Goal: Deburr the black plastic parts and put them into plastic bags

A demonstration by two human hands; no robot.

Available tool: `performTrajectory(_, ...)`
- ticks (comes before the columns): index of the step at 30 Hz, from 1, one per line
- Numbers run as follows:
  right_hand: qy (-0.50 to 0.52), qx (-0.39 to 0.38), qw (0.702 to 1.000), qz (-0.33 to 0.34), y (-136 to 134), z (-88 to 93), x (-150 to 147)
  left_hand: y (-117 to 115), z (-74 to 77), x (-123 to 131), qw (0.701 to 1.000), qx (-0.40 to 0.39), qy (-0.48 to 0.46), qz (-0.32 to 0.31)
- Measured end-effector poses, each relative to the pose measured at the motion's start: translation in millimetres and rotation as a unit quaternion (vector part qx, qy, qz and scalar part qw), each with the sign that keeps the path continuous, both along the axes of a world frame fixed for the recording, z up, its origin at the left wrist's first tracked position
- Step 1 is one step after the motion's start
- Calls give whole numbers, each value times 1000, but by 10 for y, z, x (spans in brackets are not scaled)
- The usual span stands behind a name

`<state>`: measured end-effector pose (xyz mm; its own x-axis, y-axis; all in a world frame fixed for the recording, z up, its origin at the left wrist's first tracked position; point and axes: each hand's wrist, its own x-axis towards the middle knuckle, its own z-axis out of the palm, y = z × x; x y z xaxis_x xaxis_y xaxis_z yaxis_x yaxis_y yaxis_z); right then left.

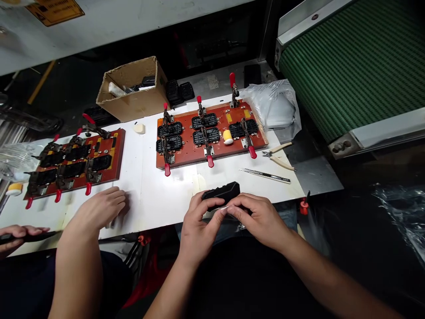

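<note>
Close to the table's front edge, a black moulded plastic part [222,193] is held up between my two hands. The fingers of my left hand [199,223] are wrapped round its left end. My right hand [257,216] pinches at its near right side, thumb and forefinger meeting my left thumb. A small pale sliver shows between the thumb tips, too small to name. Beyond my hands lies a reddish-brown fixture board [186,156] with red-handled toggle clamps, several of them over black plastic parts. A yellow and white round piece [227,137] rests on that board.
Right of the board lie cream-handled nippers [282,157] and a slim knife [264,175]. A cardboard box [128,106], a plastic bag [275,106] and a green conveyor [358,66] stand behind. At left, a co-worker's hands [102,206] are near a second fixture board [117,164].
</note>
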<state>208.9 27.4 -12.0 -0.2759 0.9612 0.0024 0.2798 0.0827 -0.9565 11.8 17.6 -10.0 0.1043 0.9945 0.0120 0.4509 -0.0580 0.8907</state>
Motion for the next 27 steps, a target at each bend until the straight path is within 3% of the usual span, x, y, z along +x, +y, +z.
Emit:
performTrajectory(5, -22, -27, 999, 26, -29, -17, -3, 33, 5, -25, 999, -32, -18, -16)
performTrajectory(18, -20, -56, 998, 14, -55, -16, -58, 31, -32, -4, 998, -33, -46, -11)
performTrajectory(22, 40, -135, 990, 12, -43, -10, -85, 14, -23, 15, 1000, -10, -21, -16)
performTrajectory(27, 166, -234, 958, -13, -55, -92, -121, 3, -61, 40, 998, 40, 19, -37)
